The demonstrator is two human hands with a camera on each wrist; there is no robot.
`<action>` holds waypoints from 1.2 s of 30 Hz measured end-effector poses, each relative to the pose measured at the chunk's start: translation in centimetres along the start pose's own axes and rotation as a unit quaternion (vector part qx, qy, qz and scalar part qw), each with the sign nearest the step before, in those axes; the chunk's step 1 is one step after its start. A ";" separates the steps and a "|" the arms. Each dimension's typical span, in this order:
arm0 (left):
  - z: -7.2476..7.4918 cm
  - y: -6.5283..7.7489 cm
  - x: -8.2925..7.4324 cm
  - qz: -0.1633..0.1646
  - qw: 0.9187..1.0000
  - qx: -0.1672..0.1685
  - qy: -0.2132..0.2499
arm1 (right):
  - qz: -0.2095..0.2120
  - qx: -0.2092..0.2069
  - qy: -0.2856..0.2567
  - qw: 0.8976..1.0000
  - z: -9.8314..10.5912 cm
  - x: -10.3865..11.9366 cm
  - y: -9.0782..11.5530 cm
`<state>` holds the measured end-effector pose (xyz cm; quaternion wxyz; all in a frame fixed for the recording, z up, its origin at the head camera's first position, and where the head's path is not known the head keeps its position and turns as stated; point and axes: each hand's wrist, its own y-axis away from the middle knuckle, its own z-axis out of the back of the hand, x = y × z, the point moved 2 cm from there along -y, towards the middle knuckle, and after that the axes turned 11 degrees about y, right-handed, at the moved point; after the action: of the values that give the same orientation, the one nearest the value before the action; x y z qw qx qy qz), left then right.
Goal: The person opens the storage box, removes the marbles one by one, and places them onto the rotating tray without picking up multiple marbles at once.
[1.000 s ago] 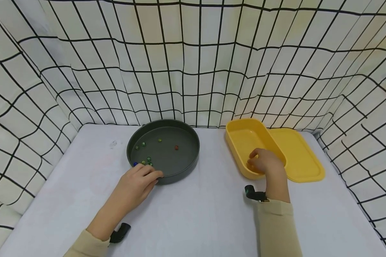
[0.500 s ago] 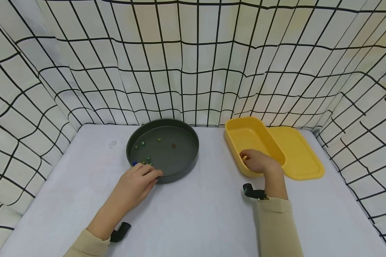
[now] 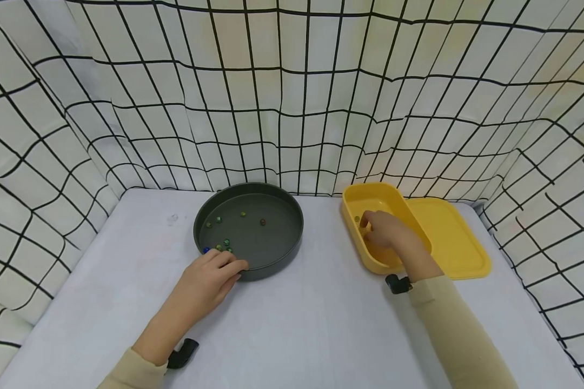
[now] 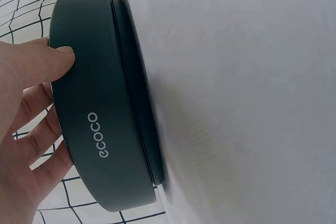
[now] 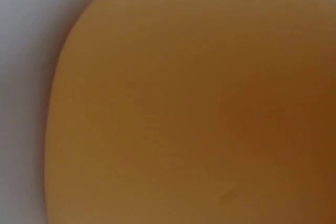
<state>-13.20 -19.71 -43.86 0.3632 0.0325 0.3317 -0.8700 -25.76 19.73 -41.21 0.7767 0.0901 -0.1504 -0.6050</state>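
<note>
My left hand grips the near rim of a round dark green tray. In the left wrist view its thumb presses the tray's outer wall, and the fingers reach over the rim. Several marbles lie in the tray: green ones, a blue one and a reddish-brown one. My right hand reaches down into a yellow box, fingers bent. A small marble lies by its fingertips; whether it pinches anything is hidden. The box's blurred wall fills most of the right wrist view.
A flat yellow lid lies right of the box, partly behind it. The white tabletop carries everything. White cloth walls with black netting enclose the back and both sides.
My right hand has moved left and farther back inside the yellow box, and its forearm now slants in from the right. The reddish-brown marble rolled slightly left. My left hand stays on the tray.
</note>
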 end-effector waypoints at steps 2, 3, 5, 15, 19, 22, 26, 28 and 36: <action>0.0 0.0 0.0 0.001 1.000 0.002 0.000 | 0.006 -0.009 -0.001 1.000 0.3 -0.5 -0.5; 0.0 0.0 -0.1 0.002 1.000 0.003 -0.001 | 0.009 -0.010 -0.002 1.000 0.5 -0.7 -0.7; 0.0 0.0 -0.1 0.003 1.000 0.003 -0.002 | 0.022 -0.007 0.003 1.000 0.9 -0.9 -1.3; 0.0 0.0 -0.1 0.006 1.000 0.001 -0.002 | 0.116 0.033 0.127 0.985 0.3 0.8 -3.4; 0.0 -0.1 -0.1 0.008 1.000 0.006 -0.003 | 0.090 -0.003 0.123 0.988 -0.5 0.9 -3.3; 0.0 -0.1 -0.1 0.007 1.000 0.005 -0.003 | 0.071 -0.005 0.089 0.993 -0.8 0.8 -3.0; 0.0 -0.1 -0.1 0.006 1.000 0.004 -0.004 | 0.075 -0.012 0.061 0.995 -0.9 0.5 -2.2; 0.0 0.0 -0.1 0.008 1.000 0.005 -0.005 | 0.090 -0.033 0.041 0.995 -0.7 0.0 -1.8; 0.0 -0.1 -0.1 0.004 1.000 0.002 -0.001 | 0.044 -0.054 -0.135 0.988 2.0 -3.7 0.1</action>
<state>-13.25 -19.61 -43.76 0.3667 0.0339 0.3293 -0.8694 -27.20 23.43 -39.80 0.7789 -0.0417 -0.2247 -0.5840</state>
